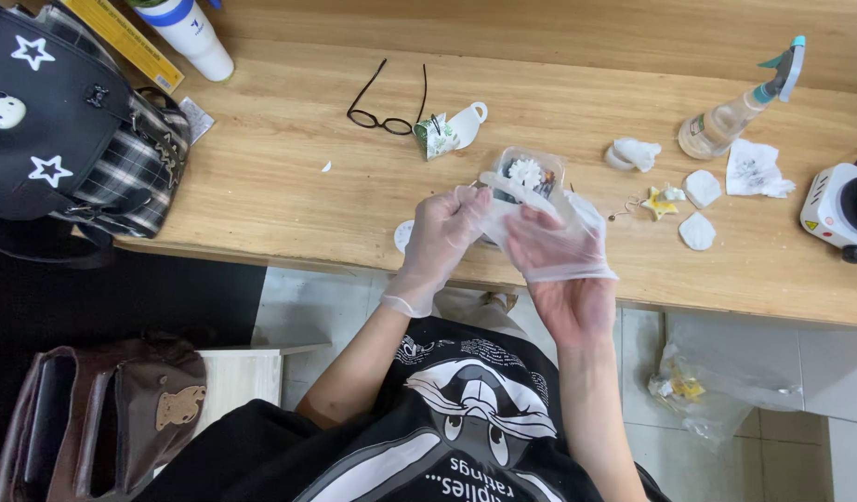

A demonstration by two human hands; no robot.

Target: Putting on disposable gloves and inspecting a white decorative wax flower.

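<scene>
Black shirt with a cartoon print [466,409] fills the bottom of the view, and both forearms rise from it toward the near edge of the table [280,177].

Fingers first: those of the left hand [438,244], already inside a thin clear glove, are pinched narrow on the loose end of a second glove [559,244]. That glove sits only partway on the right hand [568,279]; its cuff stops across the palm, leaving the heel of the hand and the wrist bare. The right fingers [531,237] are spread inside the film, not gripping anything themselves.

To do this well, my judgement is that the pull should run along the line of the fingers, slow and even, with the right fingers kept straight so that the thin film slides rather than tears.

Just behind the hands, near the table's front edge, stands a small clear box [531,172] with a white flower shape in it. Farther back lie black glasses [384,110] and a little white cup [466,123]. Toward the right end are a yellow star [658,203], white pads [698,209], a spray bottle [735,112] and a small white hotplate [837,209]. A black cap on a checked bag [75,130] sits at the left end.
</scene>
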